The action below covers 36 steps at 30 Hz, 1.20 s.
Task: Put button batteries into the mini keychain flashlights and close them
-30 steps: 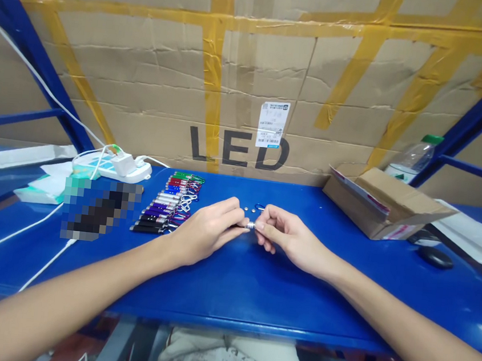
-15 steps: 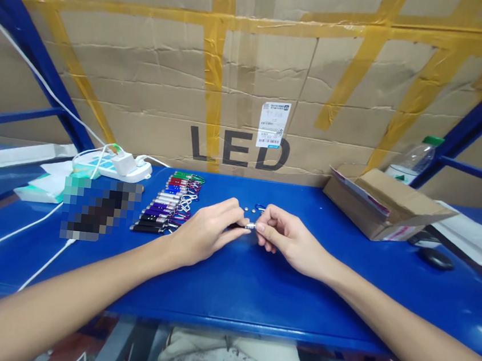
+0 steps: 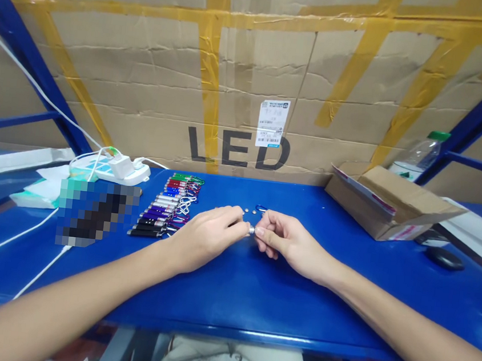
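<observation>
Has a row of thin, colourful metal tubes (image 3: 164, 203) on the shiny blue table (image 3: 229, 297). With the left hand (image 3: 213, 236), pinches one end of a tiny silver metal piece (image 3: 252, 230), near two round silver bits (image 3: 254, 212); with the right hand (image 3: 284, 238), pinches the other end.

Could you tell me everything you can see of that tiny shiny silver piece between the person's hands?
The small, shiny, silver-coloured piece looks like metal. Only a short, bright bit shows between the fingertips of the bare left hand and the bare right hand, which meet it from either side. It is held above the glossy blue tabletop, near the middle of the view. Its full shape and any markings are hidden or too small to tell.
</observation>
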{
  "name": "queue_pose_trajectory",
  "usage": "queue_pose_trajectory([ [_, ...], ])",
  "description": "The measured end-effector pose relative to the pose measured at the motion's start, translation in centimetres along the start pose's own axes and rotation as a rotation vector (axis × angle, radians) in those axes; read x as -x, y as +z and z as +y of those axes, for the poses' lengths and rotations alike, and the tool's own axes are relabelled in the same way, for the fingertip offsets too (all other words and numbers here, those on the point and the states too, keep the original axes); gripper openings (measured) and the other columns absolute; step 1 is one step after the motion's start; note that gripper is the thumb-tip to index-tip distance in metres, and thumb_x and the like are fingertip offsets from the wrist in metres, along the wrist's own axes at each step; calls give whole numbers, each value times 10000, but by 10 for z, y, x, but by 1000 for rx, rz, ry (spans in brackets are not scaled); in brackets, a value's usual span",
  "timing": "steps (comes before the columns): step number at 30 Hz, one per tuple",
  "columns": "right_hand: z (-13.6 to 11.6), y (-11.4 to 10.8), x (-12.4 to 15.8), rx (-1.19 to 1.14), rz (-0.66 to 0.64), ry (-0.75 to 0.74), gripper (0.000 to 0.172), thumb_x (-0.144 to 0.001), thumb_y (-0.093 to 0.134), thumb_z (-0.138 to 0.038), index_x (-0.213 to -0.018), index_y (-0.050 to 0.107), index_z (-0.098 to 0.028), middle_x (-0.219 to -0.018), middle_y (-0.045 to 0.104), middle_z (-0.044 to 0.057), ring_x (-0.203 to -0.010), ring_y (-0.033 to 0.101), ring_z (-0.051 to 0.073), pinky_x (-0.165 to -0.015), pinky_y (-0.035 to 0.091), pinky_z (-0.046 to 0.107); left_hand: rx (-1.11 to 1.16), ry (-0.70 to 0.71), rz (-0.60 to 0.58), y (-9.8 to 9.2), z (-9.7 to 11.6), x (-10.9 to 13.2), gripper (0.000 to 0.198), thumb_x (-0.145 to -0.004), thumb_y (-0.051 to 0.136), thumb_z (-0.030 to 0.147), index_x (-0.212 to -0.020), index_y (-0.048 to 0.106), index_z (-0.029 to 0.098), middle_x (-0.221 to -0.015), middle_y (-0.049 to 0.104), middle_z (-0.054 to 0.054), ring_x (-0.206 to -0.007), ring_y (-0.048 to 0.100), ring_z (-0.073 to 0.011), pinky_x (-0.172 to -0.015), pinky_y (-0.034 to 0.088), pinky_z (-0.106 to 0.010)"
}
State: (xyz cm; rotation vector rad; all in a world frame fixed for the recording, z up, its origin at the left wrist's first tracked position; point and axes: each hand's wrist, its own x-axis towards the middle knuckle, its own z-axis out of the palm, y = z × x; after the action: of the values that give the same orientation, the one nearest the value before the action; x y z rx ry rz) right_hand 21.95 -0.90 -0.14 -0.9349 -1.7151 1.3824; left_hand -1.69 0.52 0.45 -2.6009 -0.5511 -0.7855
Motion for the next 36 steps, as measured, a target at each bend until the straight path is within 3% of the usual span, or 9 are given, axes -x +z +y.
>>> queue_pose_trajectory([
  [7, -1, -1, 0, -205, -45, 82, 457, -855, 861, -558, -844, 598, -185, -684, 614, -27, -553, 488, 99, -510, 347, 251, -180, 129, 81, -5, 2, -3, 277, -1120, 443, 140, -941, 652, 167, -820, 609, -32, -727, 519, -176, -675, 449, -313],
  [22, -6, -5, 0, -137, 0, 70, 443, -901, 814, -579, -870, 594, -196, -726, 638, -19, -607, 543, 112, -548, 393, 256, 68, -30, 59, -4, 0, -4, 290, -1136, 471, 224, -873, 585, 180, -826, 561, -28, -741, 547, -157, -692, 486, -264],
  [36, -9, -5, 0, -48, 21, 37, 456, -911, 790, -609, -876, 606, -194, -739, 636, -18, -609, 546, 111, -567, 420, 260, 216, -78, 53, -1, -2, -1, 182, -1125, 509, 250, -997, 611, 171, -901, 615, -48, -808, 637, -169, -746, 549, -273],
])
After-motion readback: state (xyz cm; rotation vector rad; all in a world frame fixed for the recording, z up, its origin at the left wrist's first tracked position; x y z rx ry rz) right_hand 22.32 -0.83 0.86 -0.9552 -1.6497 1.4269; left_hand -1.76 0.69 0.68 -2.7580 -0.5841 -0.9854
